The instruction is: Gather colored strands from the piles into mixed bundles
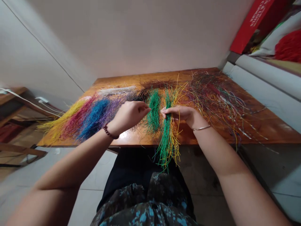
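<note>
My right hand (182, 114) grips a bundle of green and yellow strands (167, 138) that hangs over the near edge of the wooden table (258, 122). My left hand (129, 114), fingers pinched together, touches the top of a separate green pile (153, 110) lying on the table, right beside the held bundle. The two hands are a few centimetres apart.
Sorted piles lie at the left: yellow (61, 121), magenta (77, 117), blue (94, 116), purple, white (115, 91) and dark brown. A tangled mixed heap (216, 94) covers the right half. A red box (254, 22) and shelf stand at the right; a wooden bench at the left.
</note>
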A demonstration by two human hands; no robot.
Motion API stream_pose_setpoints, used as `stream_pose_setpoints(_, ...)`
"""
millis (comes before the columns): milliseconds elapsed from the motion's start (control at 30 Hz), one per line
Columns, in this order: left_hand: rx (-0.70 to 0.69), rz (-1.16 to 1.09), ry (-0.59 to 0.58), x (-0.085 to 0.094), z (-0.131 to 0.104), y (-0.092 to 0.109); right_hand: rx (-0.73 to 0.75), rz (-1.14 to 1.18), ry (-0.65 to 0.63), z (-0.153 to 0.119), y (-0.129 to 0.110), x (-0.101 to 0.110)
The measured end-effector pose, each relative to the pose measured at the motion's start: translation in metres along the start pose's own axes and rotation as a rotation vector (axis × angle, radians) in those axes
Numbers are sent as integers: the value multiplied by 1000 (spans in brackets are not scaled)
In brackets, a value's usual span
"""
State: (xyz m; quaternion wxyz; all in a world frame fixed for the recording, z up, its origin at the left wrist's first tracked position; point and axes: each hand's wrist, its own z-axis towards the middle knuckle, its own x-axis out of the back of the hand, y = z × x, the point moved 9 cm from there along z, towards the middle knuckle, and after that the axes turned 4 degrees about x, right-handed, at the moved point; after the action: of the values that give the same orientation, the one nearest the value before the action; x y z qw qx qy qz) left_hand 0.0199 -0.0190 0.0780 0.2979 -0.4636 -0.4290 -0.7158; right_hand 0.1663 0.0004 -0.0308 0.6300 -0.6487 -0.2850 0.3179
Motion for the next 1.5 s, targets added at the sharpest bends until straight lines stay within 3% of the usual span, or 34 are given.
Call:
stream_pose_setpoints(133,-31,-371,-97,-38,18,22,-25,8,-18,0,3,-1)
stream_pose_setpoints(300,164,-753,-259,-70,31,21,-91,-5,8,-2,4,0)
stream_pose_setpoints(433,284,-1009,-349,-84,28,20,-74,-2,-24,-2,0,-5)
stream_pose_setpoints(533,348,-1135,-301,-83,27,9,-35,1,-48,-1,-2,-6)
stream_pose_setpoints(600,352,-1180,-193,-71,29,-5,-3,2,-74,0,-3,-7)
stream_pose_setpoints(667,319,-1196,-53,-45,32,-24,20,-7,-87,0,-5,-7)
stream_pose_setpoints(867,228,-1147,376,76,28,-94,48,-33,-66,-2,-8,-3)
stream_pose_setpoints(967,243,-1134,466,117,21,-130,67,-32,-78,-3,-9,-3)
stream_pose_setpoints(1067,317,-1011,485,140,11,-162,66,-23,-79,-2,-7,-3)
stream_pose_setpoints(1133,409,-874,437,144,4,-180,61,-26,-64,-2,-6,-1)
stream_pose_setpoints(1233,534,-626,231,134,0,-199,50,-41,-50,-1,-6,0)
stream_pose_setpoints(1367,557,-359,-128,102,14,-224,50,-47,-63,0,-4,0)
stream_pose_setpoints(1500,555,-242,-390,64,40,-260,76,-34,-67,1,-1,4)
